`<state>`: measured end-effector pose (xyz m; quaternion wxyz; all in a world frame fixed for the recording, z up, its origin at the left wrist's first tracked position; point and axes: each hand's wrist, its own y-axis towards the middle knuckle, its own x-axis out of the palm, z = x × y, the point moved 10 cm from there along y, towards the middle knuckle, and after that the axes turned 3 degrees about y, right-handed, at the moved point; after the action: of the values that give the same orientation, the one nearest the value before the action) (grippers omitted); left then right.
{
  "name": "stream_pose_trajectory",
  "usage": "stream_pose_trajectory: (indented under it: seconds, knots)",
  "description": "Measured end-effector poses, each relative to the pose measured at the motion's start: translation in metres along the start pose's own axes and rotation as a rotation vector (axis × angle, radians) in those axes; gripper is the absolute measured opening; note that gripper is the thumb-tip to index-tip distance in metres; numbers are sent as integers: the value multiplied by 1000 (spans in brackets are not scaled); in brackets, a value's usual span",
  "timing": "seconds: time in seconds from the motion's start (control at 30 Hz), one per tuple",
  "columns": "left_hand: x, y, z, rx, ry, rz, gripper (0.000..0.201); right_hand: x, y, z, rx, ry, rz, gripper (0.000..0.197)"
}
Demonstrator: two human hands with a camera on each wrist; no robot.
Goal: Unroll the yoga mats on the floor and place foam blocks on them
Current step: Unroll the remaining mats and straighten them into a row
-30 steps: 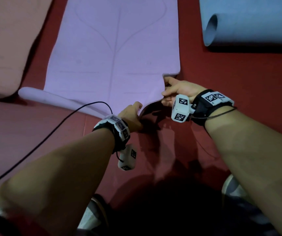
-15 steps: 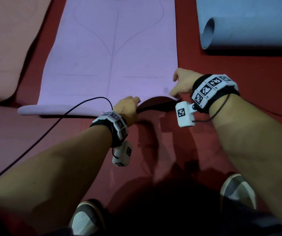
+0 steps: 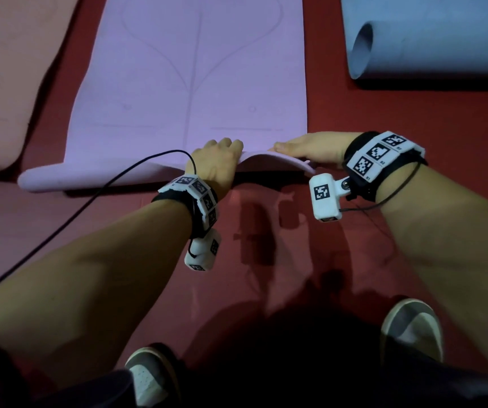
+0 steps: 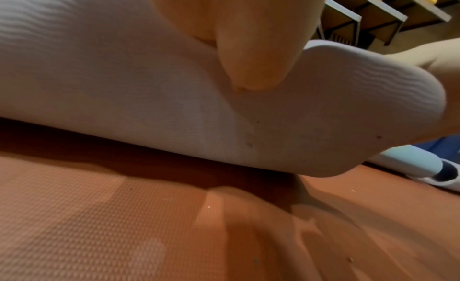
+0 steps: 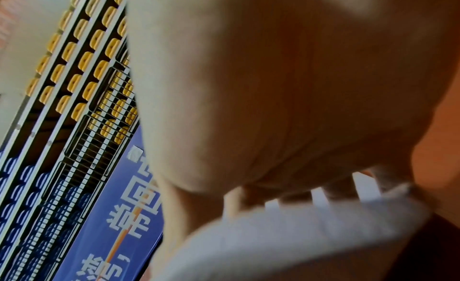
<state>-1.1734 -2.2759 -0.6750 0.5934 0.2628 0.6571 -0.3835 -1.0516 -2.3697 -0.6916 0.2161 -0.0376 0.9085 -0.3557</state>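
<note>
Both hands hold the near end of the purple mat (image 3: 189,83). Left hand (image 3: 216,163) curls over the near edge, fingers on top, thumb (image 4: 251,55) pressed into the underside in the left wrist view. Right hand (image 3: 310,148) lies on the near right corner, fingers extended toward the left hand; the right wrist view shows fingertips (image 5: 333,189) pressing down on the mat edge. Whether its thumb wraps under cannot be told.

Mat state: mostly unrolled, flat on the red floor (image 3: 266,245), running away from the person. Near edge is lifted off the floor between the hands, bowed upward, dark shadow beneath. Near left corner still curls into a small roll. Top face is pale purple with thin printed alignment lines: a centre line, curved branches, short horizontal marks. Underside shows a fine wavy rib texture in the left wrist view.

Neighbours: pink mat (image 3: 7,83) flat to the left, separated by a strip of floor. Blue mat (image 3: 431,39) to the right, partly rolled, open tube end facing the purple mat, well apart from it.

Black cable (image 3: 95,195) runs from the left wristband across the floor and over the purple mat's near edge. Two shoes (image 3: 148,375) at the bottom.
</note>
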Motion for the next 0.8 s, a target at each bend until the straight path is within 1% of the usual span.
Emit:
stream_pose_trajectory:
  seconds: [0.03,0.07,0.13,0.23,0.33,0.37,0.43,0.5,0.6,0.67,0.7,0.8]
  knots:
    - [-1,1,1,20,16,5,28,3,0,1,-15,5,-24,58]
    - [-2,2,3,43,34,3,26,7,-1,-1,-30,-20,-54,59]
    - [-3,6,5,99,90,-8,24,11,-4,-2,-37,-105,-77,51]
    - [-5,9,9,153,158,-5,21,11,-2,-5,-44,-221,-62,63]
    - [-6,8,12,161,184,8,20,18,6,-11,-46,-343,-31,80]
    - [-6,7,11,153,191,10,20,20,9,-14,-67,-362,-5,82]
    - [-9,7,7,121,198,12,21,17,15,-21,-123,-376,91,78]
    - [-14,9,4,96,187,13,25,8,17,-25,-147,-391,215,69]
    - [-23,16,2,89,138,4,30,-8,16,-30,-127,-537,397,53]
    - [-28,22,0,62,54,-38,30,-15,18,-32,-116,-589,475,44]
    - [-26,25,-3,37,11,-97,32,-16,19,-32,-117,-588,491,40]
    - [-8,29,-7,-14,-143,-388,48,-14,24,-33,-133,-615,517,29]
